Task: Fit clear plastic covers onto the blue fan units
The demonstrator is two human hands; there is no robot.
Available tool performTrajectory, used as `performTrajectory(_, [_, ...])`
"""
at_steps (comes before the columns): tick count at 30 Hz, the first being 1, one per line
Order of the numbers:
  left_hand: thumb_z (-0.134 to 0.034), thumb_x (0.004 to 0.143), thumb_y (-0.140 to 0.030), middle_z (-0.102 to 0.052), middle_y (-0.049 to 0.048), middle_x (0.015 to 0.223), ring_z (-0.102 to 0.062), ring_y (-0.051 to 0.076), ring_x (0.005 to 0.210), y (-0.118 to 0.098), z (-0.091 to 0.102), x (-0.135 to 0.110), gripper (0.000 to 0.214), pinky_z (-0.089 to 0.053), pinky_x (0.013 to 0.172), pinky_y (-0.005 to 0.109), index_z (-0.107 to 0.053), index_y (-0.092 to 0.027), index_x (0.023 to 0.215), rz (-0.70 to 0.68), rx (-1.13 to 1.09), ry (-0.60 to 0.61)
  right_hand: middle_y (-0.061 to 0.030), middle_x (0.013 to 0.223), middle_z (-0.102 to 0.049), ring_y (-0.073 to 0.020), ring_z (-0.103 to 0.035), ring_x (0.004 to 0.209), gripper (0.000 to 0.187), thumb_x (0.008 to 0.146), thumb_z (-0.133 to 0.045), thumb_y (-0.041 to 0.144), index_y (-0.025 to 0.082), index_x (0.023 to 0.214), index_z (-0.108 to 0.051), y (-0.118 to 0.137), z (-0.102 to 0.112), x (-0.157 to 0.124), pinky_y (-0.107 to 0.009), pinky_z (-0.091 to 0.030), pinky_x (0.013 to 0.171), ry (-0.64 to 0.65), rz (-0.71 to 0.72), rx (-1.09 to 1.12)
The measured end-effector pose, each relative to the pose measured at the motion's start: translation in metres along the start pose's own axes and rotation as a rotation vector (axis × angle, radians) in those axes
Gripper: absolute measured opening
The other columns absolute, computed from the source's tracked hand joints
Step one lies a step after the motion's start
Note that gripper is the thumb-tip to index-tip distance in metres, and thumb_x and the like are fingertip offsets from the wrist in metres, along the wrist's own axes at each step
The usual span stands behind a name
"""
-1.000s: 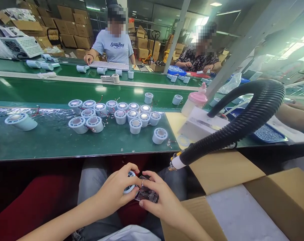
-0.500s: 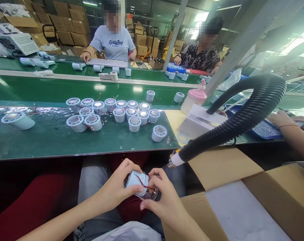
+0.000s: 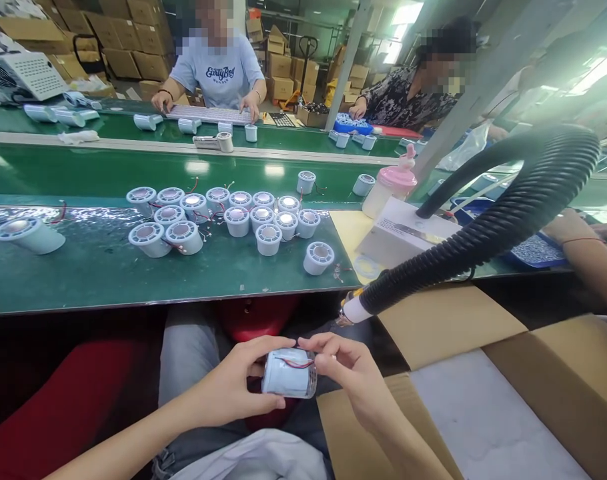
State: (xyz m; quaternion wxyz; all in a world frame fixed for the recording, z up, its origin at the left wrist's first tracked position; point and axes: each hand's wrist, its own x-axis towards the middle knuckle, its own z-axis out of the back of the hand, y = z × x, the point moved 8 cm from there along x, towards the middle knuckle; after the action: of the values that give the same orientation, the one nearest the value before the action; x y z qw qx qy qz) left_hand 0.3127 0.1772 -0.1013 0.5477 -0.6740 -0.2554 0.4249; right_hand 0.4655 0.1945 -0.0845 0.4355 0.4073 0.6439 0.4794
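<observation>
Over my lap, below the table edge, both hands hold one pale blue cylindrical part (image 3: 288,373) with a clear cap on its right end and a red wire across its side. My left hand (image 3: 233,387) wraps its left end, thumb underneath. My right hand (image 3: 351,377) pinches the capped right end with its fingertips. Several more of the same pale blue parts (image 3: 223,213) stand in a cluster on the green table (image 3: 108,273) in front of me, one lone part (image 3: 318,257) nearer the edge.
A black corrugated hose (image 3: 483,233) arcs from the right, its white nozzle (image 3: 356,310) just above my right hand. An open cardboard box (image 3: 483,400) sits at my right. A white box (image 3: 403,237) and pink-lidded bottle (image 3: 388,190) stand on the table. Two people work across the belt; another person's arm (image 3: 588,253) reaches in at right.
The part has turned from end-on to lying sideways between my hands, with the clear cap now seated on its right end. My right hand shifted to the right end.
</observation>
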Motion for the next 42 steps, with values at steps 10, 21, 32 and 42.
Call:
performTrajectory(10, [-0.082,0.067,-0.035,-0.048,0.0081,0.139,-0.061,0.023,0.103,0.003,-0.005,-0.004,0.076,-0.055,0.071,0.026,-0.046,-0.031,0.133,0.073,-0.244,0.027,-0.0114,0.129,-0.059,-0.0244,-0.057,0.118,0.04,0.069,-0.08,0.019,0.021,0.106,-0.064,0.02,-0.01,-0.018,-0.034,-0.049,0.099,0.175,0.314,-0.584])
performTrajectory(21, [-0.084,0.065,-0.032,-0.046,0.0044,0.142,-0.054,0.028,0.121,-0.007,-0.006,-0.01,0.072,-0.047,0.101,0.04,-0.052,-0.034,0.129,0.049,-0.214,0.022,-0.0106,0.124,-0.062,-0.0261,-0.06,0.114,0.043,0.069,-0.082,0.031,0.021,0.104,-0.061,0.02,-0.01,-0.023,-0.036,-0.052,0.097,0.144,0.317,-0.552])
performTrajectory(32, [-0.084,0.062,-0.037,-0.049,0.0041,0.141,-0.047,0.028,0.128,-0.027,0.0,-0.016,0.076,-0.042,0.107,0.037,-0.052,-0.035,0.131,-0.042,0.156,-0.004,-0.006,0.116,-0.063,-0.0219,-0.063,0.105,0.05,0.062,-0.086,0.03,0.022,0.103,-0.059,0.011,-0.01,-0.022,-0.03,-0.057,0.088,0.18,0.115,-0.256])
performTrajectory(42, [-0.082,0.064,-0.041,-0.047,0.0093,0.144,-0.039,0.033,0.135,-0.032,0.002,-0.018,0.079,-0.03,0.114,0.048,-0.05,-0.029,0.135,-0.078,0.362,-0.003,-0.002,0.095,-0.065,-0.0141,-0.061,0.086,0.053,0.063,-0.086,0.035,0.02,0.103,-0.055,0.005,-0.016,-0.022,-0.022,-0.054,0.073,0.216,-0.116,0.002])
